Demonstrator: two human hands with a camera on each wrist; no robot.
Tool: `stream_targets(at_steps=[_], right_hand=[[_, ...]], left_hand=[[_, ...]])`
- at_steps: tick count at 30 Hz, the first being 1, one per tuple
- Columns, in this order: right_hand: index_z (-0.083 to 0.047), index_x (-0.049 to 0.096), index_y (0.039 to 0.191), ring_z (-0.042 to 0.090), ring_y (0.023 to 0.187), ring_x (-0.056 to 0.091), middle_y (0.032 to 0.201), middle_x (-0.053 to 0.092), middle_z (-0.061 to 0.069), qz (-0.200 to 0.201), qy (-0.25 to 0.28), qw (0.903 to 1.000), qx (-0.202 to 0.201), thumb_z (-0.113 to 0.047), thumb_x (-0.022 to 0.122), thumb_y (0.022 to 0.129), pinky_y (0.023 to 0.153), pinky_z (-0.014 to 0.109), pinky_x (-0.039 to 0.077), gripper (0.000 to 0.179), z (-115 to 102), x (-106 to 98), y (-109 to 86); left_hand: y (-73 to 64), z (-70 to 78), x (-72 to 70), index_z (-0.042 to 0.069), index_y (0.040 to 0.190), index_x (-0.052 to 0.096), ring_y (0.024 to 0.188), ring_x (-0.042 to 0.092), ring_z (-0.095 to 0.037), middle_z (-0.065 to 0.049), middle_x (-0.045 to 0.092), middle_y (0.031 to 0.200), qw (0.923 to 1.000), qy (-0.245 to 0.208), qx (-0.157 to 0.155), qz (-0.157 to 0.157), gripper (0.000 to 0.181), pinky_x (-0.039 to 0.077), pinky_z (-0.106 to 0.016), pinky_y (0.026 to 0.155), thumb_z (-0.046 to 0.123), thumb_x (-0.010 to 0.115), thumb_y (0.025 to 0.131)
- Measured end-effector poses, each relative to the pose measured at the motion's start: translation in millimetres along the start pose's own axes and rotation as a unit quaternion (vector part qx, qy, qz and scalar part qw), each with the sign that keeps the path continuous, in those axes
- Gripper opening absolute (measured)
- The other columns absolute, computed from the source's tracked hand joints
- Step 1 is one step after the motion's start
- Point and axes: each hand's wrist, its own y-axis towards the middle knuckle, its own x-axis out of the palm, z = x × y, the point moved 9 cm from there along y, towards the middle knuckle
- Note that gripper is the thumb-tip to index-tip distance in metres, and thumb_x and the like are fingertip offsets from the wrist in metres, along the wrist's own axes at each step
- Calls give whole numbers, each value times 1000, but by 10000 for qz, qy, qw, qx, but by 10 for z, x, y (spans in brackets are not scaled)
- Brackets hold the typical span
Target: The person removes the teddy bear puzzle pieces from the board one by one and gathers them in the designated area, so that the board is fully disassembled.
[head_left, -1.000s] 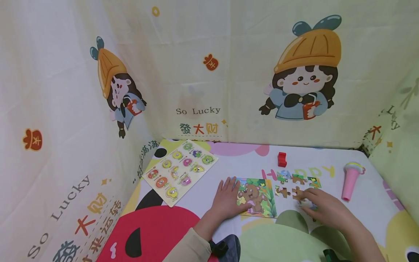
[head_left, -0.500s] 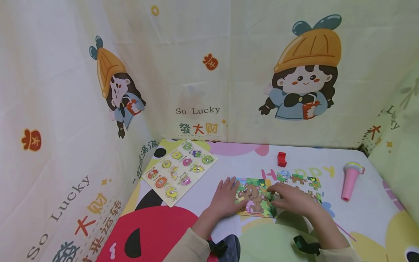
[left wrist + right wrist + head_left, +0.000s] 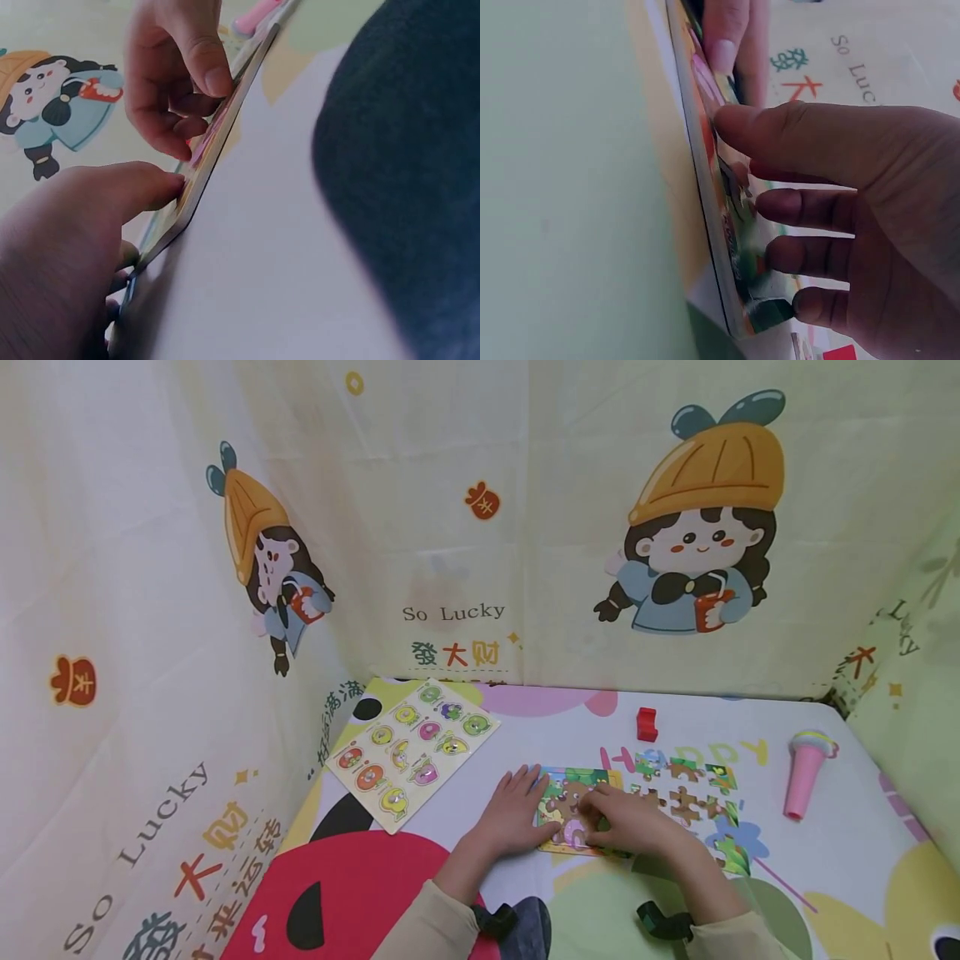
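A small square jigsaw puzzle board (image 3: 570, 778) with a brown bear picture lies flat on the table. My left hand (image 3: 513, 814) rests along its left edge with straight fingers, thumb touching the front part. Over the right half of the board is my right hand (image 3: 626, 818), fingers bent loosely. In the right wrist view, its thumb and fingertips stand apart at the board's face (image 3: 731, 247); I see no piece gripped there. Loose puzzle pieces lie to the right, among them a brown one (image 3: 684, 802) and a green one (image 3: 733, 856).
A red plastic block (image 3: 647, 725) stands behind the loose pieces. Toward the right lies a pink toy microphone (image 3: 801, 785). A pale fruit-picture board (image 3: 431, 802) sits at the back left. A printed cloth (image 3: 555, 527) encloses the table's back and sides.
My right hand has moved left from the loose pieces, past the board's right edge, onto its middle, uncovering the loose pieces. My left hand stays almost still.
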Motion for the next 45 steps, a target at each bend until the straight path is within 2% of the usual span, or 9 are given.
stream_targets(at_steps=[10,18,23,31,38,45], right_hand=[[-19,61,95,5,73,48,87,53,-7,-4,253,9996,87,-34,76,86,64,23,41,23,-63,61,11],[-12,61,113,9,78,51,92,55,-4,-90,882,9951,436,-26,79,84,66,24,45,37,-33,89,20],[-15,63,110,8,78,50,93,52,-6,-118,709,9965,434,-29,78,84,66,23,45,33,-36,88,24],[-17,65,114,4,78,49,95,53,-8,-135,464,9988,-67,-28,75,87,66,23,45,31,-83,74,6],[-23,68,117,2,88,56,109,62,-11,-33,265,9992,-283,-27,67,94,75,28,53,23,-53,-13,-63],[-22,70,115,2,91,60,105,67,-10,170,645,9956,-665,-15,61,98,77,28,54,20,-47,-81,-98]], left_hand=[[8,-5,19,20,158,27,155,15,-23,-1,19,166,9999,-23,-105,-52,82,17,-47,124,68,42,93],[8,-7,25,20,158,27,155,14,-22,0,19,166,9999,-3,-132,-21,81,16,-47,124,68,41,94],[12,-9,22,20,157,28,155,15,-23,0,20,166,9999,23,-135,4,81,16,-48,124,69,40,93],[13,-13,37,21,157,27,155,14,-22,0,20,166,9999,38,-156,-21,82,16,-48,125,69,41,93],[10,-2,37,21,157,28,155,14,-23,0,20,166,9999,-28,-143,-8,81,16,-48,125,68,42,93],[31,-21,56,20,157,28,155,14,-22,0,20,166,9999,7,-148,6,82,16,-47,124,68,43,92]])
